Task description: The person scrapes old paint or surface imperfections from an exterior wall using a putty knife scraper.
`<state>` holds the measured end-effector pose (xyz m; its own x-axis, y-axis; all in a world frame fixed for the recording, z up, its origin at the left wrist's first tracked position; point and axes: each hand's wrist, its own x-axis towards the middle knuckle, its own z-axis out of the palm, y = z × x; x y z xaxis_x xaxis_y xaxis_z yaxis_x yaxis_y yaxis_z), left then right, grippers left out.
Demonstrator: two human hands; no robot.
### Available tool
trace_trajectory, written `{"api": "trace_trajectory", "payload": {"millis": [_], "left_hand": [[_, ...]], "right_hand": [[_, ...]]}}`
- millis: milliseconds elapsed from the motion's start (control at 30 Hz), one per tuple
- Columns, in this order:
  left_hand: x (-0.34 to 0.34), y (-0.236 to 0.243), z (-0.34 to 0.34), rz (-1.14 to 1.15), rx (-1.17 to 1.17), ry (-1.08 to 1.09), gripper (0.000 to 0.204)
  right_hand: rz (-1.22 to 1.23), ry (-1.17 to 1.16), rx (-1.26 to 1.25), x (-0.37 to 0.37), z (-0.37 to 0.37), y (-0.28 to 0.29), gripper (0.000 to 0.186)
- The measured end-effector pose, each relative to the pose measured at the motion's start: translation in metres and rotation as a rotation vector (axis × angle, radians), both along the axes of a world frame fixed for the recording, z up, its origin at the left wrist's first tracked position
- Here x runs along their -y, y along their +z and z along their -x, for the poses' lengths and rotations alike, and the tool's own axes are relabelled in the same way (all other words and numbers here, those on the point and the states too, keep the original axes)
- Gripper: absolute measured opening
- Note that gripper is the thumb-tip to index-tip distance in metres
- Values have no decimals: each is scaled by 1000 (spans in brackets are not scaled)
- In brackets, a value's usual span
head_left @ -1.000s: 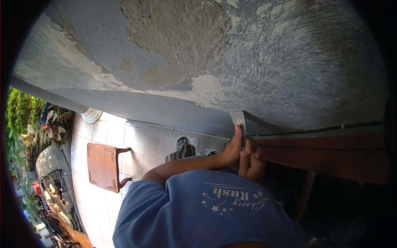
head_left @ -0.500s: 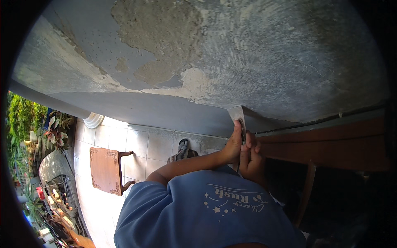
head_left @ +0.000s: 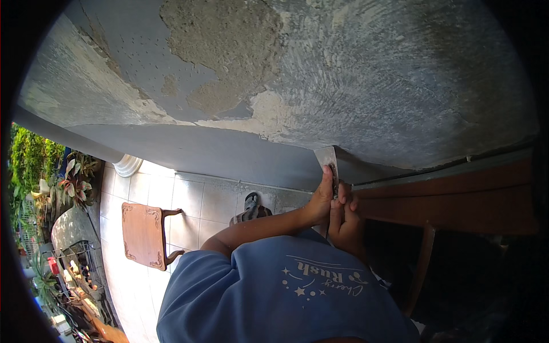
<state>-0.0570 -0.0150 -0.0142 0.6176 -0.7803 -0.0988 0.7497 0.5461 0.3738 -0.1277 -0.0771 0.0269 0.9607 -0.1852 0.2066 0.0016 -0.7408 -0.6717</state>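
A putty knife point(head_left: 326, 155) with a flat metal blade rests its tip against the lower edge of the rough, scraped part of the wall point(head_left: 366, 86). My left hand point(head_left: 320, 201) is closed on its handle, the thumb lying along the tool towards the blade. My right hand point(head_left: 346, 222) is closed just beside it, fingers wrapped round the lower part of the same handle. Most of the handle is hidden by my fingers. Bare grey-brown plaster point(head_left: 229, 51) shows to the left, with smooth grey paint around and below it.
A small wooden table point(head_left: 143, 234) with carved corners stands on the tiled floor to the left. Beside the wall is a round column base point(head_left: 128, 166). A wooden frame point(head_left: 446, 200) runs along the right. Plants point(head_left: 74, 177) and a wire rack point(head_left: 86, 266) are at far left.
The view has shifted very slightly. Both hands keep their hold on the putty knife, and its blade stays at nearly the same place on the wall.
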Motion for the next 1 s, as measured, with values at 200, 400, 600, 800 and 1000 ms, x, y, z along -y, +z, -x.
{"api": "trace_trajectory", "payload": {"millis": [200, 400, 600, 800, 1000], "left_hand": [[-1, -9, -2, 57, -46, 13, 68], [2, -8, -6, 2, 42, 43, 69], [-4, -8, -1, 28, 13, 36, 68], [-14, -13, -7, 9, 59, 39, 67], [-2, -6, -7, -135, 67, 84, 68]], "right_hand": [[74, -70, 176, -10, -5, -2, 20], [-148, -8, 119, 1, -7, -17, 23], [-88, -22, 107, -6, -2, -11, 24], [39, -30, 159, -20, -7, -10, 23], [-227, -12, 138, -6, -9, -11, 24]]}}
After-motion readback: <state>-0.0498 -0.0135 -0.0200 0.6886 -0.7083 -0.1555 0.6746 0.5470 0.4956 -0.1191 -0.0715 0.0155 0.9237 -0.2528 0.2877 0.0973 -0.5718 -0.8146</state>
